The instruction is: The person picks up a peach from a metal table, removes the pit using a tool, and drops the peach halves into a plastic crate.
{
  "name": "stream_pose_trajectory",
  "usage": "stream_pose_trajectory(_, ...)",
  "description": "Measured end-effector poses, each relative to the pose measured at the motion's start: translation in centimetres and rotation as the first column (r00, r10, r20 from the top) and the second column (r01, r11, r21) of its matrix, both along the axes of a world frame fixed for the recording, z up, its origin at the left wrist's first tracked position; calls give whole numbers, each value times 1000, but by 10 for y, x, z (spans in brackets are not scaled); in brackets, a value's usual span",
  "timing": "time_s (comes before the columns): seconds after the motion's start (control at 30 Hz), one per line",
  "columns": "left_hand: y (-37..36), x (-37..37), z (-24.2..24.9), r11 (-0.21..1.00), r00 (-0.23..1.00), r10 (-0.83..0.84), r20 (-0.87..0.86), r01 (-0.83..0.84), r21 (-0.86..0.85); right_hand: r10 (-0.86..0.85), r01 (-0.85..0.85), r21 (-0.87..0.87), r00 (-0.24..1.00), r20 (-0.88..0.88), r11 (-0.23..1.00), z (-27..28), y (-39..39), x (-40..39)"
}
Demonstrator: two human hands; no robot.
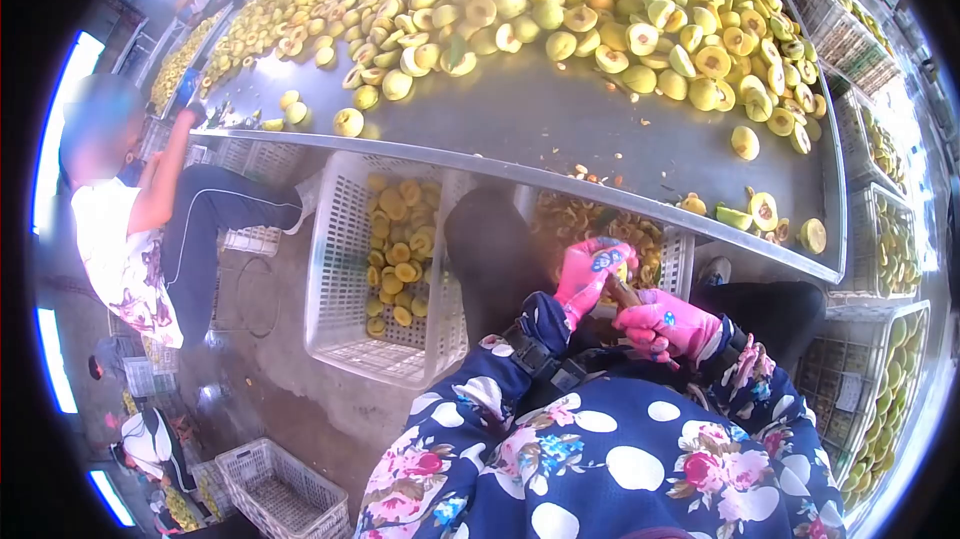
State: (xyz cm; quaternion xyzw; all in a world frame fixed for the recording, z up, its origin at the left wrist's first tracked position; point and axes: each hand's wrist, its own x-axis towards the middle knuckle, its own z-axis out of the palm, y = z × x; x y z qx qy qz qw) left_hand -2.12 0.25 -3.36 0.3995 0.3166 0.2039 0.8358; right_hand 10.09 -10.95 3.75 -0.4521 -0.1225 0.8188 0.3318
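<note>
My left hand (591, 277), in a pink glove, is closed around a yellow-green fruit piece (627, 269) above my lap. Close on its right, my right hand (668, 324), also gloved in pink, is wrapped round a brown handle (622, 292) whose tip points at the fruit. The tool's working end is hidden. Behind both hands a crate of peels and scraps (650, 239) stands under the table edge. Many halved yellow-green fruits (480, 11) are heaped on the metal table (470, 119) in front of me.
A white crate (440, 324) of fruit halves stands left of my legs. Stacked crates (865, 369) of fruit line the right side. A co-worker (130, 229) sits at the left by the table. An empty crate (285, 494) lies at lower left, near other people.
</note>
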Motion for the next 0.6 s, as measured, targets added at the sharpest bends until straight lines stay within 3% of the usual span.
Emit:
stream_pose_trajectory(0.1, 2, -1, 0, 996, 994, -88, -68, 86, -27, 88, -89, 62, 996, 12, 994, -8, -4, 3)
stream_pose_trajectory(0.17, 2, -2, 0, 990, 988, -128, -87, 122, -64, 49, -48, 18, 998, -32, 999, -9, -5, 2)
stream_pose_trajectory(0.33, -4, 0, -6, 999, 1000, -6, 23, 6, 32, 42, -42, 3, 998, -51, 999, -8, -5, 1)
stream_pose_trajectory(0.4, -6, 1, -14, 999, 1000, 15, 26, -16, 35, 73, -74, 19, 997, 35, 997, -6, -5, 0)
stream_pose_trajectory(0.53, -1, -4, -20, 988, 982, -144, -124, 149, 34, 131, -130, -17, 985, 115, 991, -2, -2, -3)
stream_pose_trajectory(0.6, -1, -5, -20, 988, 990, -127, -55, 131, 78, 126, -120, -59, 985, 119, 991, 4, 1, -6)
